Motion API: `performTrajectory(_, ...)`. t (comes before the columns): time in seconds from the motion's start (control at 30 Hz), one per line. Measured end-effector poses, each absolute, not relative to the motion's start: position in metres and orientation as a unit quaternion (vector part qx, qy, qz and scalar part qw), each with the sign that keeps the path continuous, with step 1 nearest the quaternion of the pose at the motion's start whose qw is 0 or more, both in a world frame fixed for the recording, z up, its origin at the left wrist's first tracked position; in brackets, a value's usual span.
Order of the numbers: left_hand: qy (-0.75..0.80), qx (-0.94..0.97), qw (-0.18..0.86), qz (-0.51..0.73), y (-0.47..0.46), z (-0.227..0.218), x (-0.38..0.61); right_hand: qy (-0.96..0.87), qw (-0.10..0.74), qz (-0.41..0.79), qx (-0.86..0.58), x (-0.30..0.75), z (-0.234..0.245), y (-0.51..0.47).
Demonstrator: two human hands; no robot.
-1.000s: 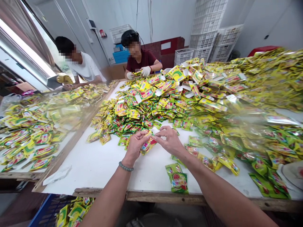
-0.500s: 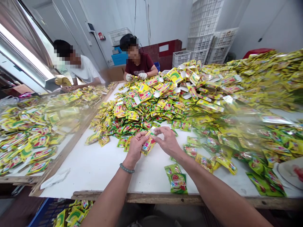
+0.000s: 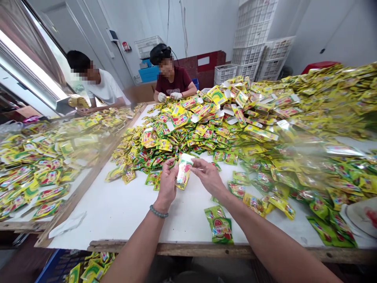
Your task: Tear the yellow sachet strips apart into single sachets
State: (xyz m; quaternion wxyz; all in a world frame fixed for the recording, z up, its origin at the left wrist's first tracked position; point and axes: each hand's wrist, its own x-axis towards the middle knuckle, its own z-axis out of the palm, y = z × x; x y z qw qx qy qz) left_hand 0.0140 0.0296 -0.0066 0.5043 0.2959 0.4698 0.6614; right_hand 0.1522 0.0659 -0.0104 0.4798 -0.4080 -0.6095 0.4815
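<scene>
Between my hands, above the white tabletop (image 3: 118, 212), is a small yellow and green printed candy box (image 3: 184, 173), its white end flap raised at the top. My left hand (image 3: 168, 182) grips the box along its left side. At the right edge, the thumb and fingers of my right hand (image 3: 207, 175) pinch the box near its upper part. Just beyond is a big heap of green sachets (image 3: 165, 157) mixed with yellow boxes (image 3: 218, 96). Two overlapping green sachets (image 3: 221, 228) lie below my right hand, close to the front edge.
A wooden strip (image 3: 97, 163) divides this table from another pile of packets (image 3: 50, 177) at left. Two people sit across, one wearing white gloves (image 3: 176, 95). A blue crate (image 3: 55, 263) of packets stands below. White crates (image 3: 250, 43) are stacked behind.
The box has been turned more upright, so its white flap and glossy front now show. My right fingers have shifted slightly down from the flap to the box's right edge.
</scene>
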Motion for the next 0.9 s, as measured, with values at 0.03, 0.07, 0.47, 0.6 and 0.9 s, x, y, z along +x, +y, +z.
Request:
performTrajectory(0.03,0.469,0.315,0.507,0.651,0.028,-0.007,0.014,-0.602,0.465,0.522,-0.386,0.151,-0.012,0.066)
performTrajectory(0.07,0.469,0.339,0.515,0.633,0.027,-0.007,0.014,-0.597,0.456,0.547,-0.370,0.150,-0.013,0.066)
performTrajectory(0.47,0.485,0.431,0.551,0.525,0.020,-0.003,0.008,-0.682,0.415,0.461,-0.388,0.160,-0.018,0.069)
performTrajectory(0.6,0.483,0.389,0.538,0.571,0.023,-0.008,0.008,-0.715,0.398,0.438,-0.372,0.162,-0.007,0.065)
performTrajectory(0.9,0.495,0.360,0.523,0.593,0.024,-0.011,0.005,-0.564,0.410,0.626,-0.350,0.157,-0.004,0.064)
